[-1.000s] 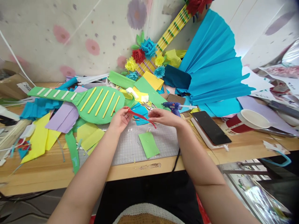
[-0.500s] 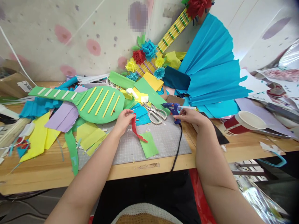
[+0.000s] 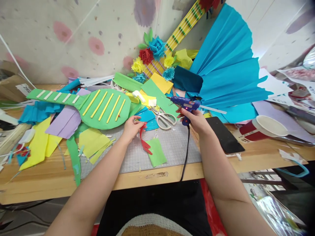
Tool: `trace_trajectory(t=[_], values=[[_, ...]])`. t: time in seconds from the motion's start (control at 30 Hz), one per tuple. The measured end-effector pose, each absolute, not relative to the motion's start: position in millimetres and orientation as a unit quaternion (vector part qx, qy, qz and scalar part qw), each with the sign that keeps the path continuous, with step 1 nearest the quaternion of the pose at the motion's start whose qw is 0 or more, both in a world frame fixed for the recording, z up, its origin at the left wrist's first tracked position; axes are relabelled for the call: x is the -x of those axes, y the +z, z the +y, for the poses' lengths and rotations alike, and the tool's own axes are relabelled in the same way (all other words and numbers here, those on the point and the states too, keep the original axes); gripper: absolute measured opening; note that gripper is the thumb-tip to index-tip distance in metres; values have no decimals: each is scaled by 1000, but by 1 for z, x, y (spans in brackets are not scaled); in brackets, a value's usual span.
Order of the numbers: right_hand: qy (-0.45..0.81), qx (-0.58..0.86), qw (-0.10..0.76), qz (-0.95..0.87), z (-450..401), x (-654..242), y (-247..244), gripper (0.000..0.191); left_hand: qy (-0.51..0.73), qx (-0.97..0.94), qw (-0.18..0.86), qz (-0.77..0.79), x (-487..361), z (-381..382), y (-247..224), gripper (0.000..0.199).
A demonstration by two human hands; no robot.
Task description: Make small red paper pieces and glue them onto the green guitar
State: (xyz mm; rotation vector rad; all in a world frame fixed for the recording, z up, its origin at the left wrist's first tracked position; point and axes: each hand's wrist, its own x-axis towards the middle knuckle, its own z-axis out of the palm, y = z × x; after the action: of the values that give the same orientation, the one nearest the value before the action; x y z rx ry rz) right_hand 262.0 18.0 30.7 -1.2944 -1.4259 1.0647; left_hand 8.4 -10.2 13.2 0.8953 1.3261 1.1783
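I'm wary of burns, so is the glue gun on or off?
On, it appears: a small red light glows on the blue glue gun in the right hand. Its heat does not show.

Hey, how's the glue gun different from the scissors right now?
The glue gun is blue; the scissors have pale handles. The glue gun is in the right hand; the scissors lie unheld. The glue gun has a black cord; the scissors have none. Both are hand tools.
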Motion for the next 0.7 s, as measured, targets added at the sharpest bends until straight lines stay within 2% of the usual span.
trace_trajectory(t=[0.13,0.3,0.53,0.7], values=[[495,454,370,-642,7,-245,35,41,501,-366,543,566,-10,-10,13,32],[430,535,251,-682,3,-229,35,47,496,-362,544,572,-10,-9,10,35],[373,564,207,-708,1,-228,39,44,501,-363,543,567,-10,-8,9,40],[347,571,207,-715,2,-226,36,41,500,-370,542,565,-9,-7,6,44]])
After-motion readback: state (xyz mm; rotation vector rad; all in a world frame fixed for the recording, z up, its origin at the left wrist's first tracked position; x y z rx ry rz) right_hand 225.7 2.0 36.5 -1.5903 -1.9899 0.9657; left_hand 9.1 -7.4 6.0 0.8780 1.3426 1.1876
